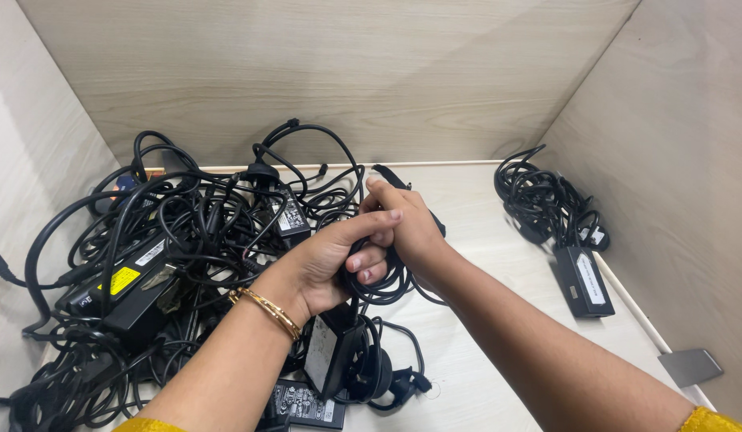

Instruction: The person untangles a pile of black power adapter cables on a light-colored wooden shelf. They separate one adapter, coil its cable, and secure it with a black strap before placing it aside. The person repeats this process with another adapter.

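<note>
Head view: both hands [371,240] grip a coiled (black, glossy) cable [387,282].

A tangled heap of cables and adapters [171,264] is spread over the left of the desk [483,240]. A coiled bundle [547,204] is set far right, with one adapter [583,280] just nearer.
</note>
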